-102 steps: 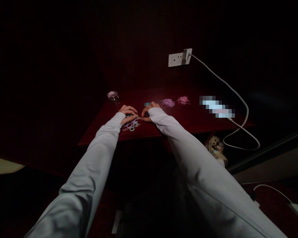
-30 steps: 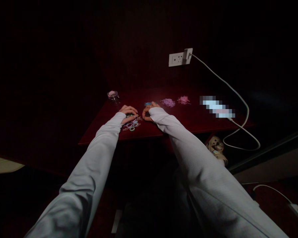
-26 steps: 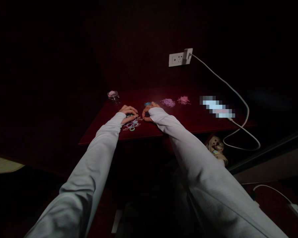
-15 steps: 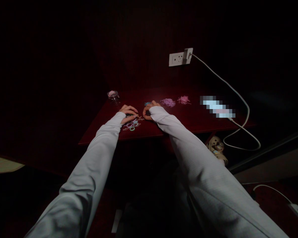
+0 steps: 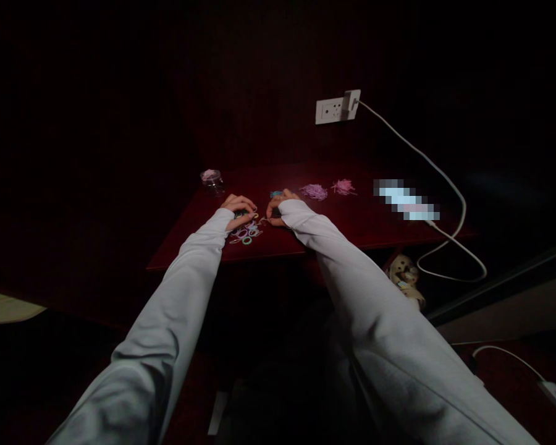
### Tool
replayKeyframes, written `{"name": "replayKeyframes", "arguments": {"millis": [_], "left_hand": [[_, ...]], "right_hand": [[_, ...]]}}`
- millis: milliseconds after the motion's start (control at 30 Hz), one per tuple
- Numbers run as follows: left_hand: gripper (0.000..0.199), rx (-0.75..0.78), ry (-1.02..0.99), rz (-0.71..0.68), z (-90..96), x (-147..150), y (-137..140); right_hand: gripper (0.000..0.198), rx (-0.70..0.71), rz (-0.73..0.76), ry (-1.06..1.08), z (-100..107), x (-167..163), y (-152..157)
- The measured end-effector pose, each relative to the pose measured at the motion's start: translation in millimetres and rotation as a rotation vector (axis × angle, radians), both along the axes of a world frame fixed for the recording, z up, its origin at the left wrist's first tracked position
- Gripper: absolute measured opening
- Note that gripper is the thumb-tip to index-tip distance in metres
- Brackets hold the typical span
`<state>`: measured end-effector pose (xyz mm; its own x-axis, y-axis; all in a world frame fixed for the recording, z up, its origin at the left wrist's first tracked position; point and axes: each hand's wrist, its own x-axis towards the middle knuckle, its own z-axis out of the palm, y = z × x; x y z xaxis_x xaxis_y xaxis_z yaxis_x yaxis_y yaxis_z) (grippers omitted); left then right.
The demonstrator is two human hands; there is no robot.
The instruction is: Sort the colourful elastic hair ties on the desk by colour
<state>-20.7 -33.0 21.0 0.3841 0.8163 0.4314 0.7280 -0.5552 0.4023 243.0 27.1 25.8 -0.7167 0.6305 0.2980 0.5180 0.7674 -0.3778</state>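
My left hand (image 5: 239,210) is curled over a mixed pile of small coloured hair ties (image 5: 241,233). Its thumb and forefinger come together around a small yellowish hair tie (image 5: 256,216). A green hair tie (image 5: 247,240) lies at the near edge of the pile. My right hand (image 5: 278,209) is bent beside it, thumb and fingertips close together at the pile's right side. What those fingertips pinch is too small to make out. Partly behind my right hand lies a little blue heap of hair ties (image 5: 275,194).
A purple heap (image 5: 314,191) and a pink heap (image 5: 343,186) lie to the right on the dark red table (image 5: 189,247). A clear jar (image 5: 212,180) stands at the back left. On the right, a white cable (image 5: 417,151) runs from the wall socket (image 5: 328,111) to a blurred-out device (image 5: 405,199).
My left thumb and fingers have shifted slightly, and a yellowish hair tie now shows at their tips. My right fingertips have moved a little lower. The heaps and the jar stay put.
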Motion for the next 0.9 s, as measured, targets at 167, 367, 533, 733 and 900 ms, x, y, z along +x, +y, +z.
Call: {"name": "replayKeyframes", "arguments": {"millis": [167,367,533,733,900], "left_hand": [[0.030,-0.001,0.008,0.014,-0.1,0,-2],[0.030,-0.020,0.007,0.009,-1.1,0,-3],[0.031,-0.033,-0.008,0.007,-2.3,-1,-2],[0.034,-0.047,-0.004,0.007,-1.9,2,-2],[0.032,-0.036,0.016,0.006,3.4,5,-4]], "right_hand": [[0.014,0.052,-0.149,0.024,6,6,3],[0.016,0.118,-0.282,0.035,2,23,5],[0.019,0.113,-0.334,0.032,0,26,6],[0.022,0.081,-0.190,0.002,6,14,1],[0.028,0.089,-0.020,-0.051,1,-2,-1]]}}
